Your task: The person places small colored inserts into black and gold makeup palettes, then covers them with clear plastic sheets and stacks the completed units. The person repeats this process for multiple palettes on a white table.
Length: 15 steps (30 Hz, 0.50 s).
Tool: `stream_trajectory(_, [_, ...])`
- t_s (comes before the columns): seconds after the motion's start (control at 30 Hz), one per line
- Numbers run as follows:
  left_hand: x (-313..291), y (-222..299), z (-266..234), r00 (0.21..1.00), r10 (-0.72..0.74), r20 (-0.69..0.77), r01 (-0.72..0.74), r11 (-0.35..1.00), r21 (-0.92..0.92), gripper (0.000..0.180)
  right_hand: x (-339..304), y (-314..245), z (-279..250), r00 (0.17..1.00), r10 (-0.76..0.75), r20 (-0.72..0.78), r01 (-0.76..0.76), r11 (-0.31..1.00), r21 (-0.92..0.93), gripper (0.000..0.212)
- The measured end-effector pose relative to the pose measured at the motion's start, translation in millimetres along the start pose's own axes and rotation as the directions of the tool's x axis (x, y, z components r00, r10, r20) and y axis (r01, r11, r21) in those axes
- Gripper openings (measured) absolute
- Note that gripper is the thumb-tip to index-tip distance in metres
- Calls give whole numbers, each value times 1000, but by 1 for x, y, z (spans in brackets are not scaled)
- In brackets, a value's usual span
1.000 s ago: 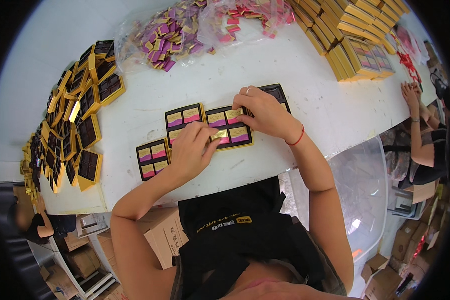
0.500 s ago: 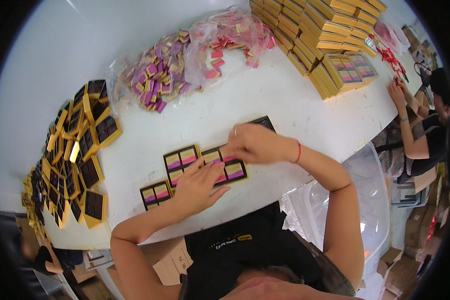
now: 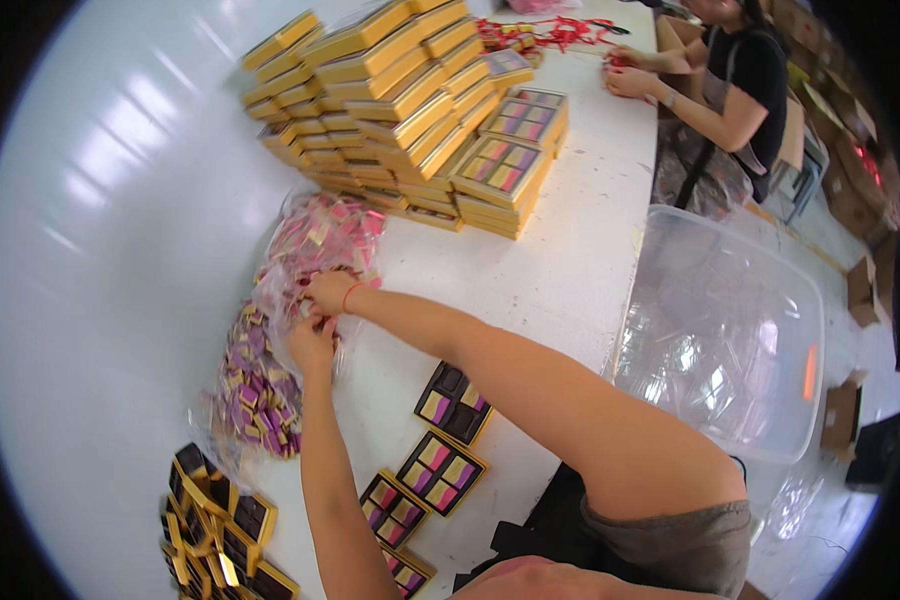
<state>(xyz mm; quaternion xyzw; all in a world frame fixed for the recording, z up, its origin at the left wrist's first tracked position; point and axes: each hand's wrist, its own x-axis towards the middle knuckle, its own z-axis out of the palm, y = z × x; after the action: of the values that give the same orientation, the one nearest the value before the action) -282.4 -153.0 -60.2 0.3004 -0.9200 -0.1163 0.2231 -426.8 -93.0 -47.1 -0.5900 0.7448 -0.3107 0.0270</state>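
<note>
Both hands are together at the clear plastic bag of small pink-and-gold wrapped pieces. My right hand is curled down at the bag's near side, its fingertips partly hidden. Just below it, my left hand has its thumb and fingers bent towards each other; what lies between them is too small to make out. Nearer me sits a gold-edged dark box with pieces in two of its compartments. Beside it, another box has all compartments filled with purple, pink and gold pieces.
Purple-and-gold pieces spill from plastic at the left. Dark gold-edged boxes are heaped at lower left. Tall stacks of gold boxes stand at the back. A clear plastic bin is on the right. A co-worker handles red ribbon.
My view has turned to the right. Both hands have left the filled boxes near me and reached across the table to the bag of pink pieces. The box with partly filled compartments is now uncovered.
</note>
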Motion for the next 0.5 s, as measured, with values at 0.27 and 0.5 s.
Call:
stream_trajectory(0.27, [-41,77,-53,927,364,-92,-327,903,278,38,22,18,14,992,-35,-121,12,982,-187,25])
stream_trajectory(0.5, [-114,98,-121,913,357,-200,-373,927,-46,38,-26,-9,-22,1000,-8,-21,11,990,138,18])
